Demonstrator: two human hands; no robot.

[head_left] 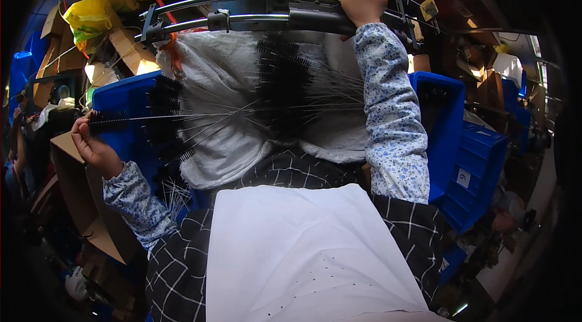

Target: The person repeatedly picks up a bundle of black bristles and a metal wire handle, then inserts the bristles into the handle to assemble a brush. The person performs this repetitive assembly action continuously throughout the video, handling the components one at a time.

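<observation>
Cluttered production workshop, by the look of it. Metal-railed machine (321, 18) up front, bundled black wire brushes (285, 86), blue plastic bins (479, 146) both sides, cardboard (112, 225) and yellow bags (91, 17) crammed around.

White label (463, 177) with one dark character, inside the side edges of a blue crate (482, 161); smaller label (444, 263) on a lower crate (454, 255), unreadable

Black brushes (282, 89) on white cloth (224, 161)
</observation>
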